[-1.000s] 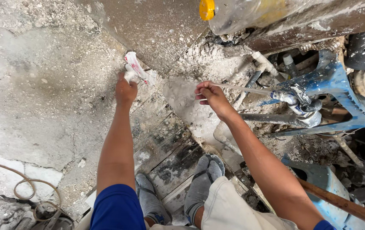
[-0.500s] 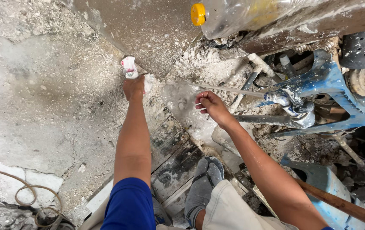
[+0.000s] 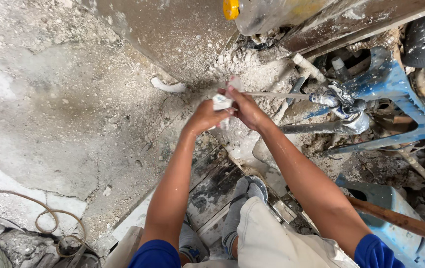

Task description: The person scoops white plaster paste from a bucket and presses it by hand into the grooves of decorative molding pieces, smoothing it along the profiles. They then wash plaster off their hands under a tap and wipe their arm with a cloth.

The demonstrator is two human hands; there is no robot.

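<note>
Both hands meet in the middle of the view, out in front of the knees. The left hand [image 3: 203,118] has its grip closed on a small white packet [image 3: 221,103], fingers curled round its lower part. The right hand [image 3: 246,108] comes in from the other side and pinches the packet's top edge, fingertips pressed on the pale strip that sticks up; so both grips are closed on the same thing, the hands touching each other. The packet sits up off the ground, between the two hands, over the rubble.

Just beside the right hand a thin metal rod [image 3: 278,95] runs off to the right toward a pipe fitting [image 3: 341,99] wrapped in shiny, paint-spattered material. Behind that stands a blue plastic stool [image 3: 396,84], flecked with white. Up top, a clear bottle with a yellow cap [image 3: 231,8] lies on its side on a dusty ledge.

To the left of the hands a short white pipe piece [image 3: 166,87] lies on the rough concrete floor [image 3: 63,99], near the wall's base. Down in the lower left corner a tan cord [image 3: 38,211] loops over broken concrete. The person's grey shoes [image 3: 244,191] rest on dark, dirty tiles below the hands, and a brown wooden handle [image 3: 401,221] slants across the lower right.
</note>
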